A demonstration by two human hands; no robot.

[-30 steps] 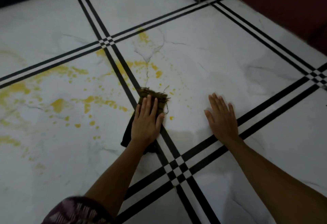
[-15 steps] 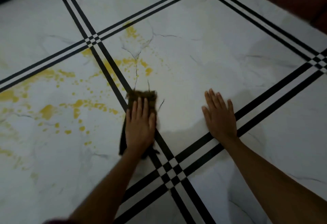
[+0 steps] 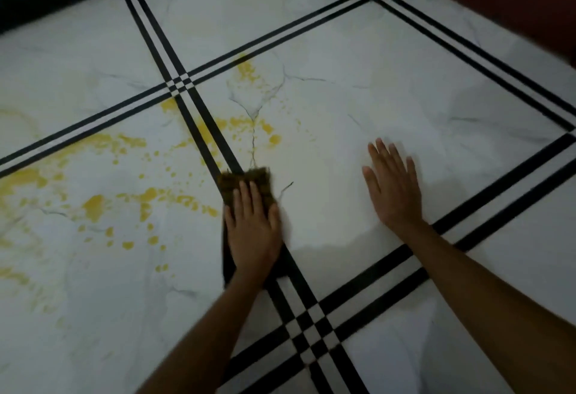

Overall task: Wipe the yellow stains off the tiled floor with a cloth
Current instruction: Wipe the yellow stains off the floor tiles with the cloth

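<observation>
I have the left hand (image 3: 252,231) laid flat on the cloth (image 3: 246,180), fingers straight and close together, pressing it down on the tiled floor (image 3: 343,97) rather than gripping it. The cloth is dark, its front edge soiled a brownish yellow. It lies across the black double line (image 3: 205,125) between two tiles, and its back end shows beside my wrist. The right hand (image 3: 394,188) is well apart from it on the centre tile, palm down, fingers straight and slightly spread, holding nothing. I judge it is propping my weight.

The yellow stains (image 3: 93,206) are mostly on the tile left of the cloth, a wide spatter of blotches and drops reaching toward the left edge of the view. A smaller cluster sits just beyond the cloth's front edge on the centre tile, and a fainter patch lies near the far crossing of the lines. The tile around the right hand looks free of yellow.

I read this as mid-wipe, with most of the job left. The next move, to my mind, calls for pushing the cloth forward over the drops just ahead, then sweeping left through the big spatter under firm, flat pressure. The soiled front edge could smear, so refolding to a cleaner face may help.
</observation>
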